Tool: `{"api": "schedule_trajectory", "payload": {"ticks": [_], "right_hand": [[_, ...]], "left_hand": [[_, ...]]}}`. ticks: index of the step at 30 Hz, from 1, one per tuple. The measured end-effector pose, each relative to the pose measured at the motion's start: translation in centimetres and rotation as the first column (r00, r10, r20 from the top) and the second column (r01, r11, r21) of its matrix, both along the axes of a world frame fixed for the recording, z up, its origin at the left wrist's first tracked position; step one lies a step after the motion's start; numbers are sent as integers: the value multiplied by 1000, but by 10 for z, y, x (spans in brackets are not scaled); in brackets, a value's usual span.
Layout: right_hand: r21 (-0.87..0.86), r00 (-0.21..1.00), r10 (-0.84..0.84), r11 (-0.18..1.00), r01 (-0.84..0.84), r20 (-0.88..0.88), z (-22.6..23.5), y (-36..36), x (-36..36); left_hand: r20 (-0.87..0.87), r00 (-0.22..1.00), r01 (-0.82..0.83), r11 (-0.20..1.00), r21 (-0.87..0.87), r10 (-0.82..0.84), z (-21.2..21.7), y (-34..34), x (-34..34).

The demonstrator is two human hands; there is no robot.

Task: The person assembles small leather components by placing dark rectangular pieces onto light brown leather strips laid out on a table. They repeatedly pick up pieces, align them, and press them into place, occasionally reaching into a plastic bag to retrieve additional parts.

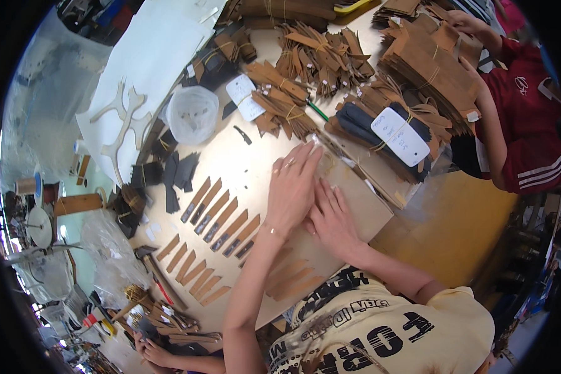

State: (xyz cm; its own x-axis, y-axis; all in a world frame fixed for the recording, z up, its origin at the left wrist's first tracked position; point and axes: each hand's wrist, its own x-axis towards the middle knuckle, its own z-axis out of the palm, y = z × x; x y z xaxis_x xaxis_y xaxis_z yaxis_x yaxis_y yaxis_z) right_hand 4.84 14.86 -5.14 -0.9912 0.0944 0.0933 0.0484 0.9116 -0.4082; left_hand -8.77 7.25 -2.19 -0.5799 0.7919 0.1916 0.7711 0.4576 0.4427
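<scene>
My left hand (293, 184) lies flat over the table with its fingers stretched toward some rubber bands (330, 167) near the board's far edge. Just right of it and a little nearer, my right hand (331, 218) rests with fingers extended, close against the left one. Nothing shows in either hand, though what lies under the palms is hidden. Left of my hands, a row of brown leather strips (221, 215) with dark patches on their lower ends is laid out. Nearer stands a row of shorter plain brown strips (193, 274); more strips (293, 277) lie beyond my left forearm.
Bundled brown leather pieces (324, 56) and a black bundle with a white tag (397, 134) line the far side. A clear plastic tub (192, 115) and a hammer (159, 274) are at left. A person in a red shirt (523, 118) handles leather at right; another's hands (153, 352) show lower left.
</scene>
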Motion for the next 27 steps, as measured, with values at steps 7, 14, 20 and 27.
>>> {"api": "schedule_trajectory", "payload": {"ticks": [7,14,20,27], "right_hand": [[-79,965,-76,995,58,-251,3,53,10],[-124,991,-66,991,51,-115,2,61,-29],[-138,989,148,980,-145,11,9,34,-28],[-132,977,196,970,-206,-84,12,31,-21]], "left_hand": [[-8,974,225,965,-134,-228,-26,27,-18],[247,959,142,990,-5,-136,-20,-20,22],[533,840,-298,908,296,102,-4,-50,33],[719,671,-526,799,290,181,9,-75,46]]}}
